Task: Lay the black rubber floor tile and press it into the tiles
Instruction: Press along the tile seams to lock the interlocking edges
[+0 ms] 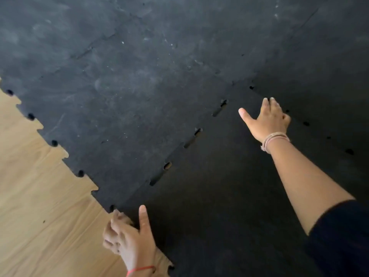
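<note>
Black tile point(229, 196), two hands: left hand point(129, 236), right hand point(267, 120)

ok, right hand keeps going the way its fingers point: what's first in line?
The right hand points up-right along the new tile. Its fingertips sit at the seam, so first comes the already-laid tile beyond. Nothing else shows there.

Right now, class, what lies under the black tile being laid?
Wooden floor shows beside the new tile and through open gaps in the seam with the laid tiles. Directly beneath the tile, nothing can be seen.
</note>
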The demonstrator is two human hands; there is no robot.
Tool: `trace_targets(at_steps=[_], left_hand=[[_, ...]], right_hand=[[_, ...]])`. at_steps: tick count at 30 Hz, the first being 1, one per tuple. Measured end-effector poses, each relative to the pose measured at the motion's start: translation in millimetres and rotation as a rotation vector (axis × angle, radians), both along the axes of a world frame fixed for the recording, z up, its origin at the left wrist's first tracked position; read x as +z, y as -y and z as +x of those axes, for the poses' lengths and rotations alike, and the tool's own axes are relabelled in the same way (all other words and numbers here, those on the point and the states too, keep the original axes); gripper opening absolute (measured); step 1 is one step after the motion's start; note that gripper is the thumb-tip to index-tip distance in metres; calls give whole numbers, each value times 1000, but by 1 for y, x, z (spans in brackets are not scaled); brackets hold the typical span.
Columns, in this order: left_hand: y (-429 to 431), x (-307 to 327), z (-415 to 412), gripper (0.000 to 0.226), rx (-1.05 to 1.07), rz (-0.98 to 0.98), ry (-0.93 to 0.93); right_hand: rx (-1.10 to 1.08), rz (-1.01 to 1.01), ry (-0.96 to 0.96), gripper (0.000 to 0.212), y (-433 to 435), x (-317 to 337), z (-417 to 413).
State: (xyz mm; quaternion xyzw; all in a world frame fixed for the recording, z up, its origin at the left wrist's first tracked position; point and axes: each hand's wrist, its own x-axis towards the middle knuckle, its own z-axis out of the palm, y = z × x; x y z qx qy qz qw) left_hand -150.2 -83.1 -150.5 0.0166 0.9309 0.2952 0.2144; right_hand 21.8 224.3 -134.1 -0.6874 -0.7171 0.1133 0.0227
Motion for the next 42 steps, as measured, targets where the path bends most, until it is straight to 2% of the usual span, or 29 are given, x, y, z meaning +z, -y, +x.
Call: trace_targets(at_steps=[5, 9, 12, 15, 17, 20, 22, 25, 27, 30, 34, 37, 42], left_hand=[[-8, -2, 1, 68, 151, 156, 139], [4, 1, -1, 62, 201, 216, 122], [21, -3, 0, 63, 143, 222, 79], [28, -7, -4, 72, 2, 214, -12], [29, -9, -8, 76, -151, 249, -152], [39, -18, -16, 68, -389, 276, -328], [50, -27, -21, 71, -582, 264, -371], [54, -36, -28, 69, -711, 282, -381], [49, -34, -30, 67, -728, 294, -387], [39, -31, -31, 67, -765, 303, -409], [42, -31, -27, 71, -785, 152, -407], [50, -34, -23, 71, -806, 100, -396], [48, -37, -26, 67, -807, 171, -397]], right_hand=[[-80, 40, 140, 99, -33, -1, -17], [-119, -50, 68, 86, -47, 1, -9], [-59, -70, 115, 85, -41, -1, -14], [-98, -49, 56, 87, -18, -6, -27], [8, 41, 46, 87, 5, -6, -38], [357, 108, -43, 87, 61, -4, -68], [620, 46, -90, 89, 109, -7, -89], [889, 35, -51, 82, 151, -15, -105], [900, 72, -32, 69, 156, -19, -109], [850, 70, -40, 64, 147, -15, -112], [834, 39, -99, 63, 153, -13, -109], [841, 8, -76, 65, 162, -19, -105], [905, -4, 34, 82, 166, -23, -90]])
